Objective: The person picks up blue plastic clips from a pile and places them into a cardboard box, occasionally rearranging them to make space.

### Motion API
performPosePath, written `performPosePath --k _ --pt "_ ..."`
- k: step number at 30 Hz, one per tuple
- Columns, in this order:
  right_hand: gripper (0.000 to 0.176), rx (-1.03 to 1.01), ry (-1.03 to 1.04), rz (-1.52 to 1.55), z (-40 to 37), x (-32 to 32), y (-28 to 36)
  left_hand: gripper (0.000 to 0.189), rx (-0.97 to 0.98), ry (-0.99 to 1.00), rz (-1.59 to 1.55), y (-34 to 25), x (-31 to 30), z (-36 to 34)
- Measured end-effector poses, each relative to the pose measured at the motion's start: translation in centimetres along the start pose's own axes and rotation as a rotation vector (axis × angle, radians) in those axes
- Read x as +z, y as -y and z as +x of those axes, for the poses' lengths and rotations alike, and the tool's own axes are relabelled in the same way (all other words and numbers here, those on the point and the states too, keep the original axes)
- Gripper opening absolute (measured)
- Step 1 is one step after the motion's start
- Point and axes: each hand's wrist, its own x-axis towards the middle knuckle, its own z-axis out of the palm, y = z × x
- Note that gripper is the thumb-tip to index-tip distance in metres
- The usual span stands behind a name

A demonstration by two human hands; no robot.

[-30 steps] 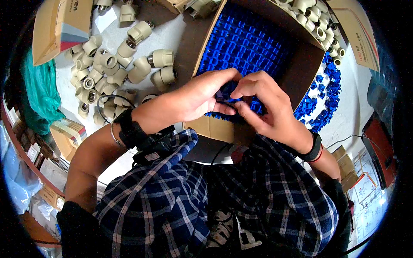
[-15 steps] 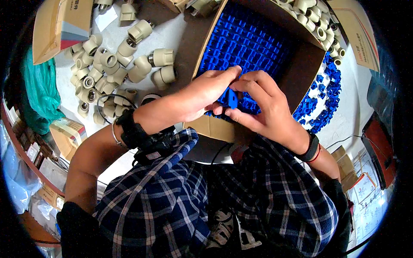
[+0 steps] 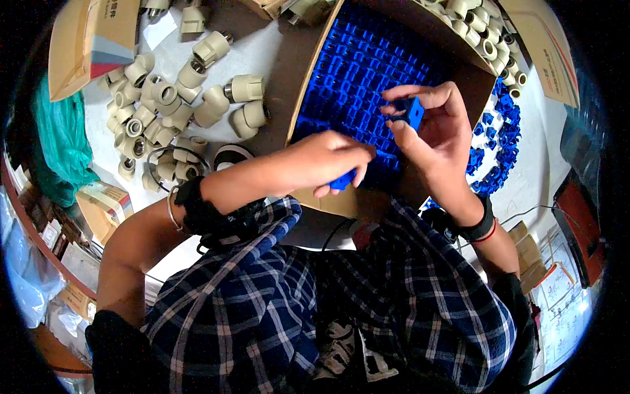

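Pinched between the thumb and fingers of my right hand (image 3: 436,121) is a blue plastic pipe clip (image 3: 415,113), held up over the box. My left hand (image 3: 335,161) is closed, its back towards me, around another blue clip (image 3: 342,180) that shows below the fingers. Both hands are above the near part of an open cardboard box (image 3: 321,201). Inside it, blue clips (image 3: 367,65) stand in close rows. My left fingers cover part of the near rows.
Beige pipe fittings (image 3: 167,98) lie scattered on the floor to the left, with more fittings (image 3: 485,33) at the upper right. Loose blue clips (image 3: 502,144) are spread right of the box. A green plastic bag (image 3: 65,138) and a small carton (image 3: 105,210) are at far left.
My hands were together over the box's near edge, on a blue clip. Now they are apart: the right has moved up and right with a clip, the left slightly down.
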Motion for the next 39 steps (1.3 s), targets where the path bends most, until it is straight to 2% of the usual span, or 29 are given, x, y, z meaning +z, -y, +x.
performPosePath --k 4,6,8,10,14,22,24,25,27,34,39 --pt "0.033 0.011 -0.014 -0.159 0.5 -0.7 -1.8 0.041 0.006 -0.063 0.163 1.0 0.8 0.0" --pt "0.031 0.079 0.053 -0.362 0.9 -0.5 -2.0 0.041 0.018 -0.046 0.225 1.4 0.9 0.0" --pt "0.029 0.128 0.074 -0.405 1.1 -0.6 -2.8 0.045 0.024 -0.044 0.245 1.6 1.0 0.0" --pt "0.031 0.231 0.180 -0.502 1.2 -0.9 -3.7 0.045 0.011 -0.024 0.291 1.7 1.1 0.0" --pt "0.031 0.178 0.265 -0.653 1.1 -1.4 -5.4 0.041 0.000 0.000 0.316 2.0 1.1 -0.1" --pt "0.023 0.098 0.349 -0.705 0.4 -0.3 -5.9 0.042 0.029 -0.003 0.348 2.2 0.9 0.2" --pt "0.023 0.269 0.377 -0.804 0.4 0.2 -5.3 0.042 0.032 -0.010 0.356 2.1 0.9 0.2" --pt "0.023 0.269 0.377 -0.804 0.3 0.1 -5.7 0.042 0.035 -0.017 0.365 2.0 0.9 0.2" --pt "0.023 0.059 0.411 -0.822 0.2 -0.1 -6.7 0.042 0.034 -0.019 0.363 2.1 0.9 0.3" --pt "0.022 0.028 0.434 -0.876 0.1 0.1 -7.1 0.042 0.040 -0.029 0.369 2.3 0.9 0.4" --pt "0.022 0.077 0.407 -0.807 -0.1 0.5 -7.0 0.042 0.045 -0.034 0.336 2.4 0.9 0.4"
